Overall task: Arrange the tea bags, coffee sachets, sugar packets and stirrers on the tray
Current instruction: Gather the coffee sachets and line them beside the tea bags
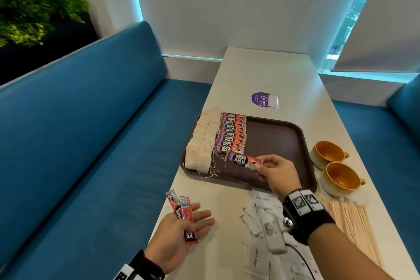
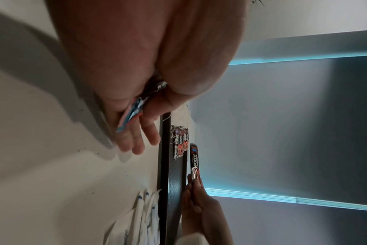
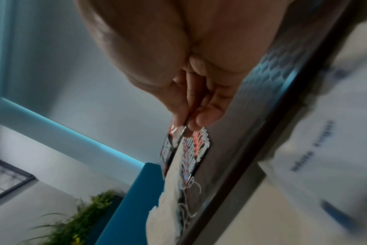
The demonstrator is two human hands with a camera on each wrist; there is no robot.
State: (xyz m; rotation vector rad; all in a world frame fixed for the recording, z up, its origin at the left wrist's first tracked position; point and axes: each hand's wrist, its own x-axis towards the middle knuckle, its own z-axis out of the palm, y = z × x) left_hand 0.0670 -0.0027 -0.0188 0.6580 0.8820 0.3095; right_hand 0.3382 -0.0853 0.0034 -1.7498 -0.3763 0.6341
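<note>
A brown tray (image 1: pixel 277 143) lies on the white table. Along its left side stand two rows of tea bags (image 1: pixel 202 141), and beside them a column of red-and-black coffee sachets (image 1: pixel 233 133). My right hand (image 1: pixel 258 165) pinches one coffee sachet (image 1: pixel 241 159) by its end, just above the tray at the near end of that column; the pinch (image 3: pixel 186 126) shows in the right wrist view. My left hand (image 1: pixel 200 218) is palm up over the table's near-left edge and holds two coffee sachets (image 1: pixel 184 216) against the palm. White sugar packets (image 1: pixel 261 223) and wooden stirrers (image 1: pixel 354 223) lie on the table in front of the tray.
Two orange cups (image 1: pixel 327 152) (image 1: pixel 341 177) stand right of the tray. A purple sticker (image 1: pixel 260 99) with a white packet (image 1: pixel 272 100) on it lies beyond the tray. A blue bench (image 1: pixel 91 143) runs along the table's left.
</note>
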